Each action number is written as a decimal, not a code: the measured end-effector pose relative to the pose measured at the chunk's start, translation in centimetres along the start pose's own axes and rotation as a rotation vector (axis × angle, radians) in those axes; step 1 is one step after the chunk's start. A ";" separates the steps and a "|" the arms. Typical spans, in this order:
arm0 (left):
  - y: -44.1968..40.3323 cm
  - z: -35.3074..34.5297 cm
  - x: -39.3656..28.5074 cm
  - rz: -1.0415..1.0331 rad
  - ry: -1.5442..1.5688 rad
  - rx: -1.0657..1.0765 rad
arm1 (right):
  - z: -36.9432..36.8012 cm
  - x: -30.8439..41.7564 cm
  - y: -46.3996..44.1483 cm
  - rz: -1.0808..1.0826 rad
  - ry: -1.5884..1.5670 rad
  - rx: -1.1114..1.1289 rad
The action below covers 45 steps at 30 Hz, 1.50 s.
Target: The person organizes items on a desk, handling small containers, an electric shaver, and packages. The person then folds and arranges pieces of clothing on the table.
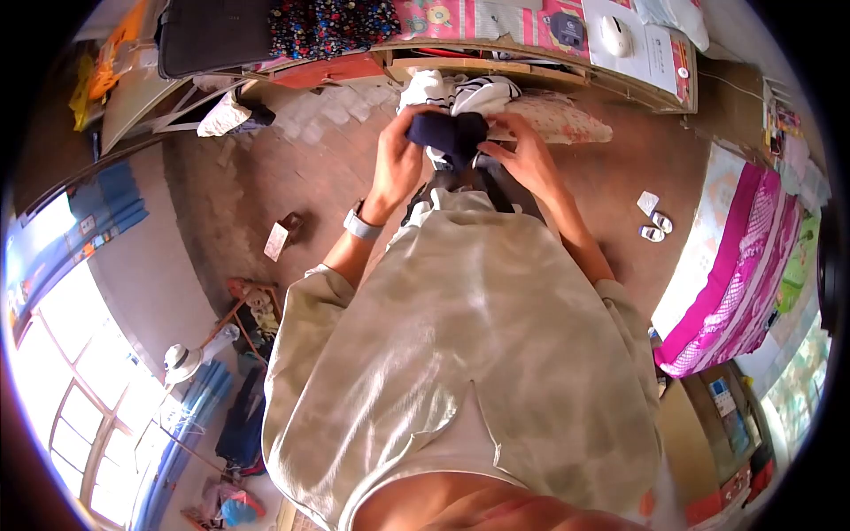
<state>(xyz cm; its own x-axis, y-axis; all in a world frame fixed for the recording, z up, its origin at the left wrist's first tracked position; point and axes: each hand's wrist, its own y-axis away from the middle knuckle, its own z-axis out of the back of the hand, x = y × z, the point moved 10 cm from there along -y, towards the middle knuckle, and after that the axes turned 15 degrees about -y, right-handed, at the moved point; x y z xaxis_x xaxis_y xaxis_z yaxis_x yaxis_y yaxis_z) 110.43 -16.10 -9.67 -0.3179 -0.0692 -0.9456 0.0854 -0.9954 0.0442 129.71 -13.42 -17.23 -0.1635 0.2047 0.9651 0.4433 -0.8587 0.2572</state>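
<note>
A dark navy folded piece of cloth (450,134) is held out in front of my body; its exact kind cannot be made out. My left hand (400,152), with a grey-banded watch (362,221) on the wrist, is closed on the cloth's left side. At its right edge, my right hand (524,157) has its thumb and fingers curved against the cloth. White clothing with dark stripes (482,93) lies just beyond the hands. Next to it is a pale floral cloth (558,119), partly hidden by the right hand.
A long table with a pink patterned cover (443,19) stands ahead, bearing a dark bag (212,35) and a white rounded device (615,35). Sandals (657,227) and a small box (276,241) lie on the brown floor (345,177). A bed with magenta bedding (730,274) is at right.
</note>
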 end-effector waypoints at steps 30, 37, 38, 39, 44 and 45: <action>-17.2 14.2 -18.2 -0.582 -0.111 -0.457 | 4.1 41.6 -3.9 0.574 0.154 -0.003; -16.1 9.7 -16.2 -0.474 -0.247 -0.865 | 4.6 42.0 -2.4 0.419 -0.341 -0.074; -14.0 8.7 -17.0 -0.548 -0.298 -0.945 | 4.2 42.1 -2.2 0.396 -0.400 -0.053; -12.5 7.2 -17.2 -0.611 -0.370 -0.950 | 4.0 42.1 -2.0 0.376 -0.458 -0.031; -11.8 -3.3 -12.4 -0.377 0.197 -0.059 | 5.6 39.9 -2.2 0.277 -0.443 -0.078; -10.0 -3.1 -14.0 -0.532 0.206 -0.095 | 6.1 39.5 -2.1 0.255 -0.425 -0.097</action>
<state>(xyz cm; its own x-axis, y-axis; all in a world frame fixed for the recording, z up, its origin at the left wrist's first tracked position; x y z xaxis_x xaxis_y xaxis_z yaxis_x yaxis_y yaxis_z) 116.94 -4.98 2.13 -0.1509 0.4633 -0.8733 0.0517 -0.8785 -0.4750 127.71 -0.69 20.62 0.3213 0.1388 0.9368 0.3352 -0.9418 0.0246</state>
